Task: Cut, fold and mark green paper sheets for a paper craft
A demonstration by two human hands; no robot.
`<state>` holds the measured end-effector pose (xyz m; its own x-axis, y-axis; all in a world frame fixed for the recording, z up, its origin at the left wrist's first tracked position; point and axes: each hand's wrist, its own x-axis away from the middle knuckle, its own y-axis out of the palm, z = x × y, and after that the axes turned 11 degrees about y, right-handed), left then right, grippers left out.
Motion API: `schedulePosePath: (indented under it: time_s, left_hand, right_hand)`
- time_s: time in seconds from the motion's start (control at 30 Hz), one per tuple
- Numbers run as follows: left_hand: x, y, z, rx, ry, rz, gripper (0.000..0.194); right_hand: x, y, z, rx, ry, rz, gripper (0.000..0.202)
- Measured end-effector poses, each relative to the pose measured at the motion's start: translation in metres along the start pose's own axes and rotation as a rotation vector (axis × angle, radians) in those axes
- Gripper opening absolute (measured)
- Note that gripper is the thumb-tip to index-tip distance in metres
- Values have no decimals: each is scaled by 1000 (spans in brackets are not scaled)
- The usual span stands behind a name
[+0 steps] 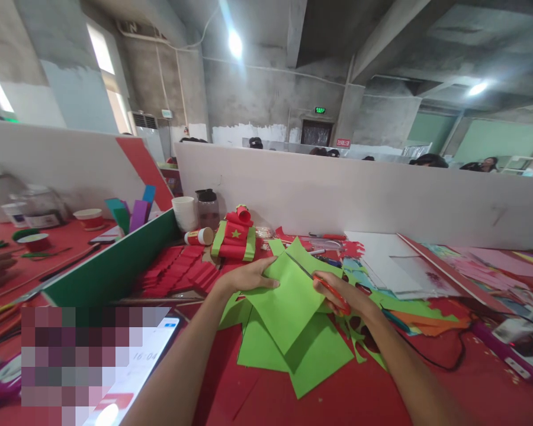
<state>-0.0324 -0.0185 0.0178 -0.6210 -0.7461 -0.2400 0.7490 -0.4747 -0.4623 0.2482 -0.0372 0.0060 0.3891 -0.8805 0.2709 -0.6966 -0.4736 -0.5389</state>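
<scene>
Head view shows the left hand (250,276), fingers pinching a green sheet (288,305) over other green paper (322,355) on the red surface (350,399); the right hand (357,297) has fingers curled around orange-handled scissors (329,285).

Green sheet (284,305), apparently between blades (299,264) of orange-handled scissors (336,290)

Left hand (249,278) gripping a green paper sheet (286,310), right hand (354,294) holding orange-handled scissors (339,297) at its far side, more green sheets (322,358) beneath on a red table (231,399), a star-marked red paper model (242,232) standing beyond
</scene>
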Motion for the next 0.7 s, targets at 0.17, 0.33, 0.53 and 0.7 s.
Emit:
schedulePosePath:
  time_s: [0.17,0.33,0.53,0.7]
  left_hand:
    - [0,0,7,66,-16,-60,67]
    - [1,-2,6,38,-16,-47,61]
    - [4,-3,1,0,-17,-41,74]
    - [3,0,4,84,15,-117,67]
  right_hand:
    - [4,-2,4,30,-10,4,63]
    - [6,-6,6,14,-77,32,56]
    - [1,-10,12,90,-133,104,44]
    - [1,-8,10,89,-176,130,46]
